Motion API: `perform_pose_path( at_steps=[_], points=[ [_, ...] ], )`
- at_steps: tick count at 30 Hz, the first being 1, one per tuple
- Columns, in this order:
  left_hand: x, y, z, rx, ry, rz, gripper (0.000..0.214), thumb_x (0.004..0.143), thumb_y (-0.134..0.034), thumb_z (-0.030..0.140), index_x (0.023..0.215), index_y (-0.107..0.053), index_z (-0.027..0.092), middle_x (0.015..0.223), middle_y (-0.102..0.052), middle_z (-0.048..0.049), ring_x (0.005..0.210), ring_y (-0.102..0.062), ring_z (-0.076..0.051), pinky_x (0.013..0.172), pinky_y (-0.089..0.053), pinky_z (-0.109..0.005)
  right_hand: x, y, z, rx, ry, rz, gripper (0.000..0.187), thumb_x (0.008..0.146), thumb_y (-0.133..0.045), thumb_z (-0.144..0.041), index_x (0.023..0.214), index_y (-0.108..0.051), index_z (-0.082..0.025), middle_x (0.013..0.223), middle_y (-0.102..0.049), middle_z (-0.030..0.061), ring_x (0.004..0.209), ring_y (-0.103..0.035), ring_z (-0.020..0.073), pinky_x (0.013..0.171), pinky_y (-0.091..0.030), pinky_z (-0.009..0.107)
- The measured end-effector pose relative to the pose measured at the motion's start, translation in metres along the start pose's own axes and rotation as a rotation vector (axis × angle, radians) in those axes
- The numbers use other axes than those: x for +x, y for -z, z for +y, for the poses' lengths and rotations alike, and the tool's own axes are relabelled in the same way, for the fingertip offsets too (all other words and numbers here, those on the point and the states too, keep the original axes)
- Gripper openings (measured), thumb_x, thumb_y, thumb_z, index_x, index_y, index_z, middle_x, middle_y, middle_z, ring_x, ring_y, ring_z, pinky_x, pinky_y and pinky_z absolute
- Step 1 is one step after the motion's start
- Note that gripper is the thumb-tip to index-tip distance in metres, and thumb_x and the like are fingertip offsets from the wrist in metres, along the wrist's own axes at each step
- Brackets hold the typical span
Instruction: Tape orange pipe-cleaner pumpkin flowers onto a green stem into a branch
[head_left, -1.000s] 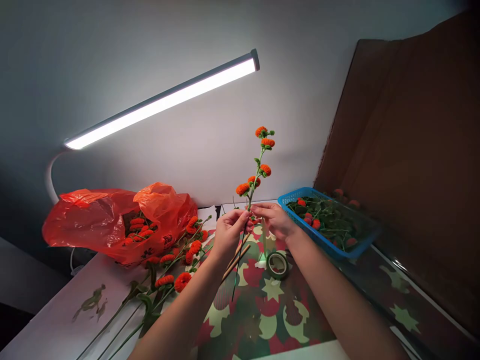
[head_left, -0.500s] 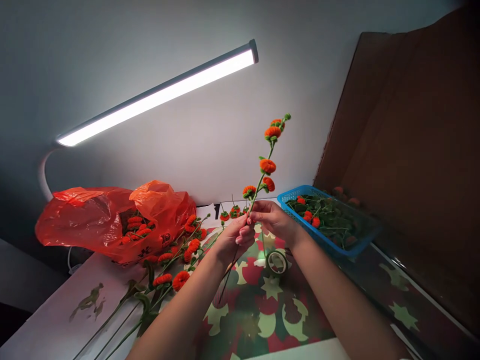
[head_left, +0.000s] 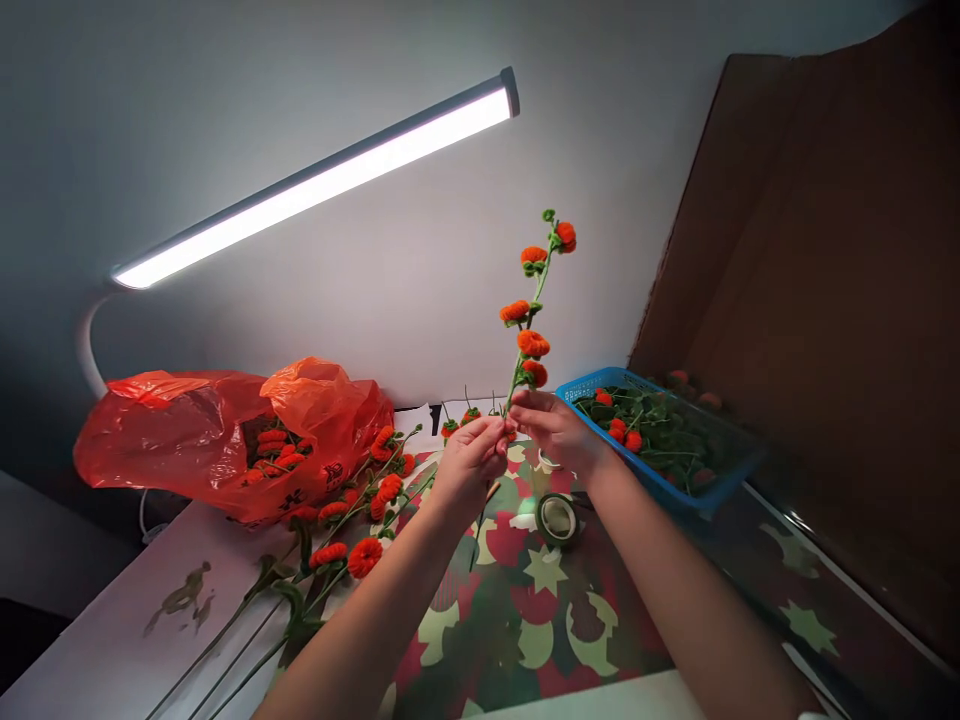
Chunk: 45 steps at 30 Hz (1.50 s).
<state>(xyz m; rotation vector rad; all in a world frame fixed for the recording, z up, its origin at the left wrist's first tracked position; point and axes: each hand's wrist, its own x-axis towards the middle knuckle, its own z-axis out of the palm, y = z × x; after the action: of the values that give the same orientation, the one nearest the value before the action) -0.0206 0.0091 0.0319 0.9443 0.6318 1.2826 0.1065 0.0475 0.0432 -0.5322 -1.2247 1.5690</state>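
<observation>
Upright between my hands stands an artificial flower stem (head_left: 541, 282) with several fuzzy orange blooms and a green bud at its tip. My left hand (head_left: 472, 455) is closed around its lower part, and the bare stem end pokes out below the fist. Fingers of my right hand (head_left: 551, 425) pinch at the stem just above, under the lowest bloom; whether they also hold tape is too small to tell. A roll of dark green floral tape (head_left: 558, 520) lies on the patterned tabletop below my right hand.
On the left, a red plastic bag (head_left: 172, 430) holds orange blooms, with finished-looking flower stems (head_left: 352, 510) lying before it. A blue basket (head_left: 652, 475) of blooms and greenery sits right, beside a cardboard panel (head_left: 810, 300). A lit lamp (head_left: 322, 185) hangs above.
The flower stem has turned between my fingers, so its blooms face differently and it stands a little more upright. Both hands stay close together on it.
</observation>
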Motion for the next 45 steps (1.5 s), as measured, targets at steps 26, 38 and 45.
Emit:
perform_pose_path(
  at_steps=[26,38,45],
  points=[
    [0.001,0.004,-0.006,-0.064,0.051,0.023,0.024,0.068,-0.069,0.032,0.067,-0.055,0.012,0.050,-0.040,0.0073,0.037,-0.020,0.001,0.035,-0.016,-0.012,0.005,0.009,0.012,-0.148,0.038,-0.014,0.019,0.061,-0.077,-0.032,0.070,-0.067,-0.018,0.064,-0.063,-0.0023,0.065,-0.056,0.0111,0.070,-0.042,0.027],
    [0.009,0.016,-0.024,0.315,-0.058,0.131,0.028,0.074,-0.064,0.040,0.073,-0.061,0.013,0.054,-0.053,0.0020,0.038,-0.039,-0.004,0.037,-0.028,-0.015,0.005,0.013,0.009,-0.382,-0.005,0.084,0.029,0.061,-0.073,-0.041,0.060,-0.063,-0.014,0.058,-0.055,-0.0015,0.060,-0.050,0.0111,0.061,-0.039,0.025],
    [0.004,0.010,-0.021,0.296,-0.170,0.213,0.022,0.071,-0.068,0.035,0.071,-0.061,0.014,0.056,-0.053,0.0027,0.039,-0.035,-0.003,0.037,-0.025,-0.016,0.008,0.005,0.014,-0.308,0.030,0.209,0.030,0.054,-0.077,-0.041,0.061,-0.065,-0.014,0.060,-0.059,-0.0001,0.063,-0.051,0.0119,0.064,-0.040,0.026]
  ],
)
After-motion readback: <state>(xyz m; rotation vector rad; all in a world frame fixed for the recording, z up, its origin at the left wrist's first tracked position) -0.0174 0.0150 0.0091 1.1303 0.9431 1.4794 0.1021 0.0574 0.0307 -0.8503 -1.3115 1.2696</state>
